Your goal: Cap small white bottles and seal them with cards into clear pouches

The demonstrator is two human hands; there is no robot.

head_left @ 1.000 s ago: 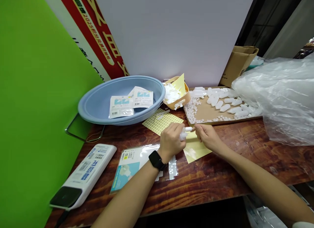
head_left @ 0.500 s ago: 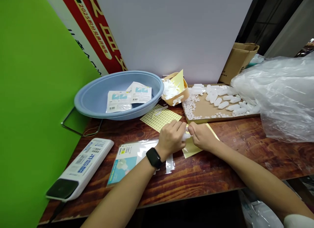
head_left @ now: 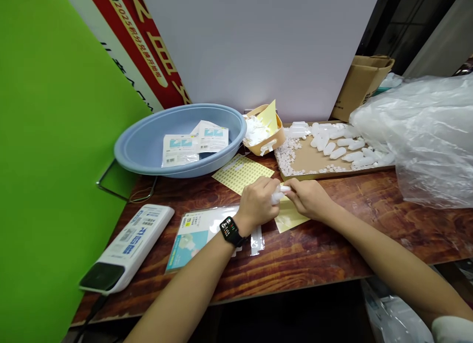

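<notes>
White plastic pieces (head_left: 277, 197) between your two hands

You have the pieces bunched in your left hand (head_left: 257, 203), its fingers curled round them, their ends sticking out toward your right. Your right hand (head_left: 308, 197) pinches the outer end of one with thumb and fingertips. They sit in front of you, just above a plain yellow sheet (head_left: 291, 219) on the wooden surface (head_left: 295, 264). Beyond your left hand lies a dotted yellow sheet (head_left: 242, 175); under your left wrist, with its black watch (head_left: 229, 229), is a clear printed packet (head_left: 192, 244). Farther back, a cardboard tray (head_left: 310, 158) carries similar white pieces and small white bits, beside a tan basket (head_left: 275, 142). Left of that, a blue basin (head_left: 148, 146) holds flat printed packets (head_left: 181, 150).
</notes>
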